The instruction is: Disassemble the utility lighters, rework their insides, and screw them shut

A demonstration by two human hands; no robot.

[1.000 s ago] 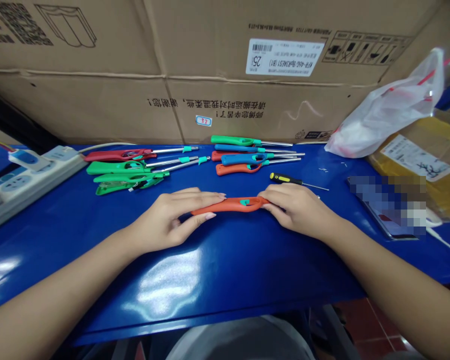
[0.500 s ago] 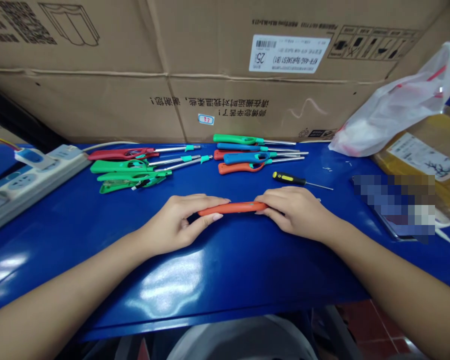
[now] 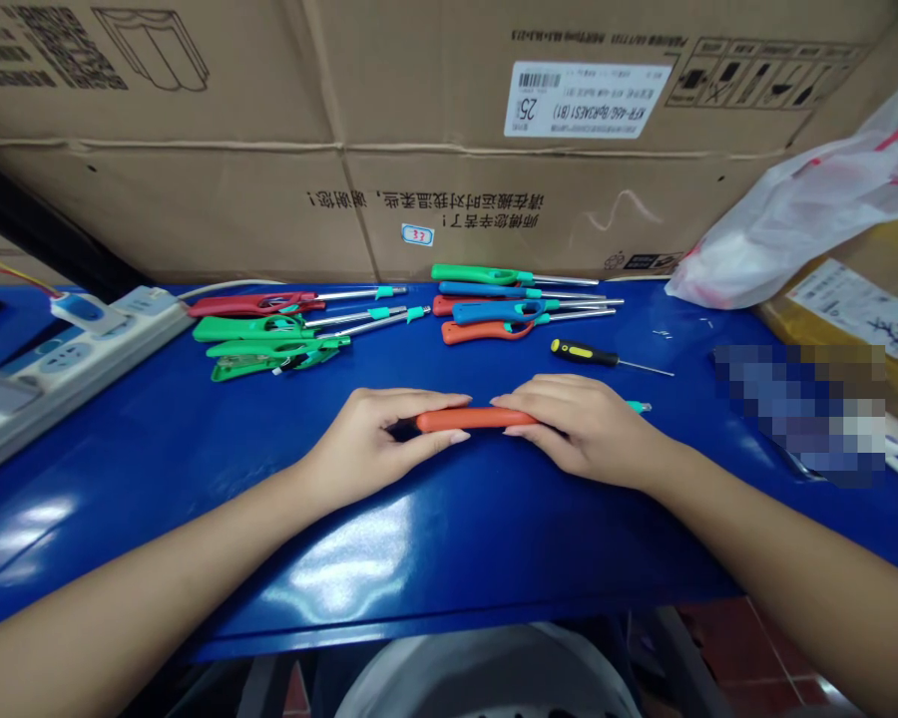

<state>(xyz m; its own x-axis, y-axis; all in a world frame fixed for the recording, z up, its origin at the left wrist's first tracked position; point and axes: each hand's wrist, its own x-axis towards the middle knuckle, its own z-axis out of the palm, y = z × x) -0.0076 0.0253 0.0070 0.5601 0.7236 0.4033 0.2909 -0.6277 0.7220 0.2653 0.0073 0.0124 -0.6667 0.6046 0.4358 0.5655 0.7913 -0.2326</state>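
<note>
An orange long-nosed lighter (image 3: 470, 419) lies across the blue table (image 3: 195, 469), held at both ends. My left hand (image 3: 378, 439) pinches its left end between thumb and fingers. My right hand (image 3: 580, 424) covers its right part, fingers curled over it; a teal tip (image 3: 639, 407) pokes out to the right of that hand. The lighter's narrow edge faces up.
Behind lie two groups of lighters, green and red (image 3: 276, 334) at left, green, blue and orange (image 3: 509, 304) at centre. A small black-and-yellow screwdriver (image 3: 603, 356) lies nearby. Power strip (image 3: 60, 349) at left, cardboard boxes (image 3: 419, 150) behind, plastic bag (image 3: 800, 214) and a blurred flat object (image 3: 800, 409) at right.
Both hands have rolled the orange lighter from its flat side, green trigger showing, onto its narrow edge. The hands have come slightly closer together.
</note>
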